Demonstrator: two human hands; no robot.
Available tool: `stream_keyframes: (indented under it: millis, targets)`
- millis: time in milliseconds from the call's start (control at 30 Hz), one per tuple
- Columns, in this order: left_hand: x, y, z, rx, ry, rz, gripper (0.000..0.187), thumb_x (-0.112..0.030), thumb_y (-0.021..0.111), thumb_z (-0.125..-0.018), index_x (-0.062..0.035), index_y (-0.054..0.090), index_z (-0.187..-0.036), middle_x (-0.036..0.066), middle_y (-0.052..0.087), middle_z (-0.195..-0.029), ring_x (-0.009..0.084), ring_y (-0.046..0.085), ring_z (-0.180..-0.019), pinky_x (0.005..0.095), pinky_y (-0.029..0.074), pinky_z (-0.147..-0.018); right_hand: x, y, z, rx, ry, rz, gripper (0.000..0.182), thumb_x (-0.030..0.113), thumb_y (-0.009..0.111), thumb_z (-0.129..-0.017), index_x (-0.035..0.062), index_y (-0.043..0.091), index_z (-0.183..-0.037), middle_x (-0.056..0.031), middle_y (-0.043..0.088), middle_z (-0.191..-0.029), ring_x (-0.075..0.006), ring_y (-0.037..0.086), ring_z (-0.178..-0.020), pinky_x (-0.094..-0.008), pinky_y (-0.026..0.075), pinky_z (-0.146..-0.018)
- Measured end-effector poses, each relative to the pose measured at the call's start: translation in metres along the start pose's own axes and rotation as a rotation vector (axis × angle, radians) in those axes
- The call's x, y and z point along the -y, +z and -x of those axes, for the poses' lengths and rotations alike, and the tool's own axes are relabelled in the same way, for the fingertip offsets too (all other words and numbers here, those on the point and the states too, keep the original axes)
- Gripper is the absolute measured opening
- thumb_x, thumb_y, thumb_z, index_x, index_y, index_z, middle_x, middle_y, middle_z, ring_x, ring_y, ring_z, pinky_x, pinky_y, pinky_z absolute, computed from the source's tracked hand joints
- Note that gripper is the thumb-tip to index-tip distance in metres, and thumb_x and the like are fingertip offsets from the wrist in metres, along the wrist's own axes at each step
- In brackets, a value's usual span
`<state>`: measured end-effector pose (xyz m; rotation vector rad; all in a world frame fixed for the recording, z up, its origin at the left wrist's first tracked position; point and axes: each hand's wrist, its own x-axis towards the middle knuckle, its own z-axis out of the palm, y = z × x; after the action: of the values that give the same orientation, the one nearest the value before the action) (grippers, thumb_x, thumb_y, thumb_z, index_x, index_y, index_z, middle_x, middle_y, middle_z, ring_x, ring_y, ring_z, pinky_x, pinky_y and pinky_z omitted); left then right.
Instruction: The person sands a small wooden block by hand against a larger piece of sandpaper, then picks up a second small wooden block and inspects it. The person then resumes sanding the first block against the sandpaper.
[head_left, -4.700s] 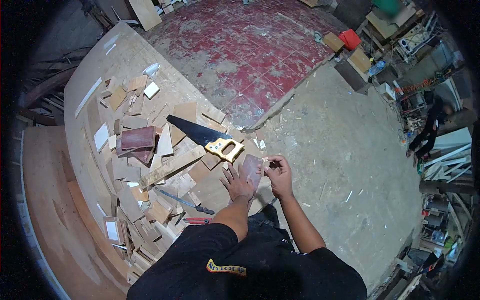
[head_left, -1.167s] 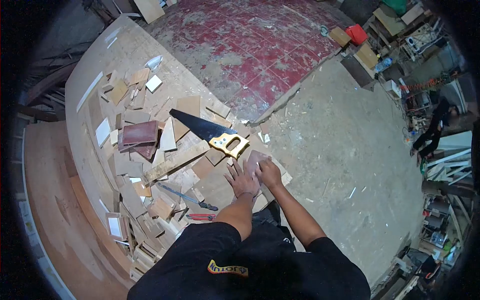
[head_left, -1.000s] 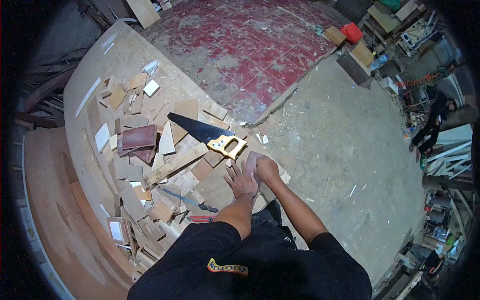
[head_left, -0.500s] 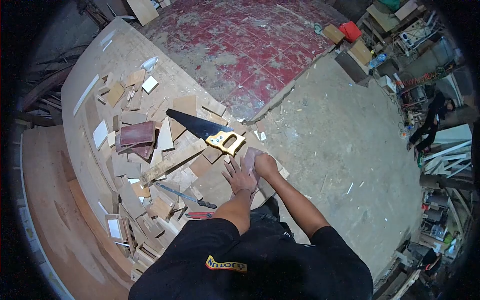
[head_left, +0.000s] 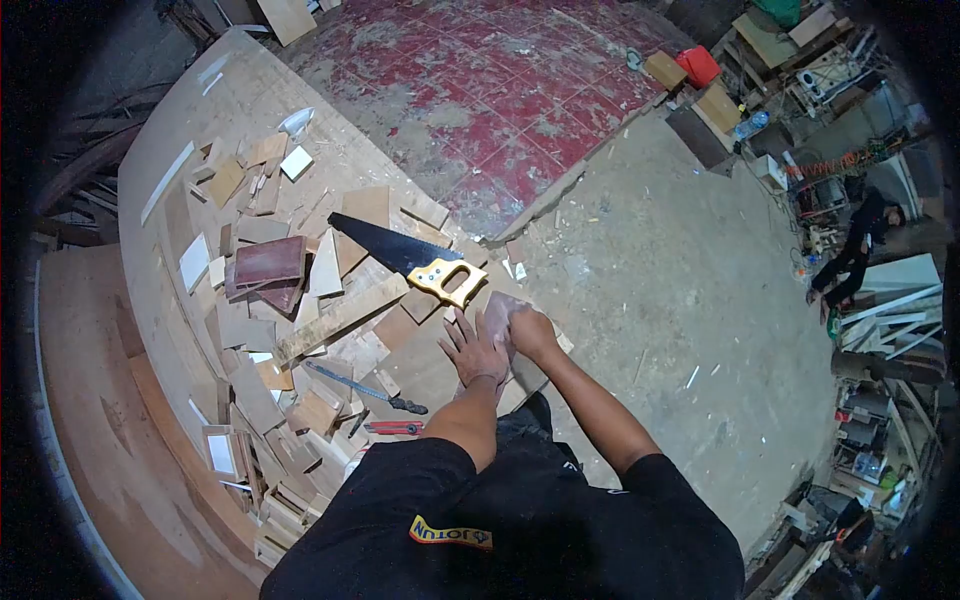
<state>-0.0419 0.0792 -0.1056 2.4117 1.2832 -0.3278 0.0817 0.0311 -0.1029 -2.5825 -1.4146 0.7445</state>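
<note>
At the worktable's (head_left: 400, 170) near edge: both hands at a pinkish sheet.
Left hand (head_left: 477, 358) lies flat, fingers spread wide, on the sheet (head_left: 502, 308), gripping nothing. Right hand (head_left: 532, 332) is curled shut against the sheet's right side; its contents are hidden, so a held piece cannot be confirmed. Handsaw (head_left: 415, 262) rests just beyond the hands, red cutter (head_left: 395, 428) beside the left forearm, wood offcuts (head_left: 270, 260) farther left.
</note>
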Motion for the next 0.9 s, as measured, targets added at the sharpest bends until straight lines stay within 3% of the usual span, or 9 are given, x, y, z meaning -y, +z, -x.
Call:
stream_keyframes:
  millis: [67, 133, 233, 367, 433, 633, 767, 900]
  targets:
    - [-0.001, 0.0, 0.0, -0.007, 0.002, 0.003, 0.071, -0.036, 0.047, -0.092, -0.0149, 0.019, -0.154, 0.023, 0.0, -0.159, 0.0481, 0.005, -0.145, 0.0653, 0.006, -0.113, 0.005, -0.005, -0.017, -0.05, -0.041, -0.012, 0.02, 0.023, 0.061, -0.083, 0.0035, 0.065, -0.086, -0.0188, 0.063, -0.089, -0.0361, 0.065, -0.083, -0.0463, 0.053, -0.071]
    - [0.001, 0.0, 0.004, -0.007, 0.003, 0.001, 0.072, -0.036, 0.047, -0.092, -0.0149, 0.019, -0.154, 0.023, 0.0, -0.159, 0.0484, 0.005, -0.144, 0.0653, 0.006, -0.113, 0.008, 0.005, -0.03, -0.391, -0.109, -0.149, 0.02, 0.023, 0.06, -0.083, 0.004, 0.065, -0.086, -0.0191, 0.063, -0.087, -0.0368, 0.065, -0.08, -0.0469, 0.053, -0.07]
    - [0.0, 0.002, -0.001, -0.019, 0.003, 0.005, 0.071, -0.036, 0.048, -0.092, -0.0146, 0.019, -0.154, 0.024, 0.0, -0.159, 0.0488, 0.005, -0.144, 0.0654, 0.005, -0.113, 0.01, 0.014, -0.013, -0.419, -0.044, -0.173, 0.02, 0.023, 0.06, -0.083, 0.0031, 0.065, -0.085, -0.0189, 0.063, -0.086, -0.037, 0.065, -0.079, -0.0466, 0.053, -0.069]
    - [0.001, 0.001, 0.002, -0.002, 0.004, 0.021, 0.072, -0.036, 0.048, -0.092, -0.0145, 0.019, -0.154, 0.023, 0.001, -0.159, 0.0487, 0.005, -0.144, 0.0655, 0.005, -0.113, -0.004, 0.014, 0.015, -0.247, -0.041, -0.142, 0.017, 0.016, 0.058, -0.082, 0.0009, 0.064, -0.086, -0.0194, 0.063, -0.092, -0.0375, 0.065, -0.086, -0.0468, 0.054, -0.073]
    - [0.001, 0.001, 0.001, 0.005, 0.0, 0.025, 0.072, -0.036, 0.048, -0.092, -0.0146, 0.019, -0.154, 0.023, 0.001, -0.16, 0.0485, 0.005, -0.144, 0.0656, 0.005, -0.113, -0.007, 0.01, 0.009, 0.013, -0.011, 0.039, 0.016, 0.016, 0.058, -0.082, 0.0012, 0.065, -0.085, -0.0196, 0.064, -0.089, -0.0387, 0.066, -0.08, -0.0469, 0.055, -0.071]
    - [0.002, 0.0, 0.003, -0.015, -0.005, 0.033, 0.07, -0.035, 0.048, -0.093, -0.0169, 0.02, -0.154, 0.022, 0.002, -0.16, 0.0479, 0.005, -0.145, 0.0659, 0.006, -0.113, 0.011, 0.013, -0.032, -0.364, -0.049, -0.105, 0.018, 0.021, 0.06, -0.082, 0.0032, 0.063, -0.081, -0.0194, 0.064, -0.086, -0.0379, 0.065, -0.08, -0.0458, 0.053, -0.069]
    - [0.003, 0.001, 0.002, -0.011, 0.001, 0.032, 0.069, -0.034, 0.047, -0.093, -0.0174, 0.02, -0.154, 0.021, 0.002, -0.16, 0.0468, 0.005, -0.145, 0.0653, 0.006, -0.113, 0.006, 0.021, -0.004, -0.364, -0.073, -0.106, 0.017, 0.02, 0.06, -0.082, 0.0037, 0.064, -0.082, -0.0187, 0.064, -0.088, -0.0378, 0.065, -0.08, -0.0468, 0.053, -0.07]
    - [-0.001, 0.001, 0.002, -0.009, -0.018, 0.02, 0.068, -0.037, 0.046, -0.094, -0.0198, 0.02, -0.154, 0.019, 0.003, -0.161, 0.0445, 0.005, -0.146, 0.0644, 0.006, -0.114, -0.002, 0.01, 0.018, -0.149, -0.044, -0.038, 0.016, 0.019, 0.059, -0.083, 0.005, 0.064, -0.082, -0.0189, 0.064, -0.086, -0.0372, 0.065, -0.081, -0.048, 0.053, -0.072]
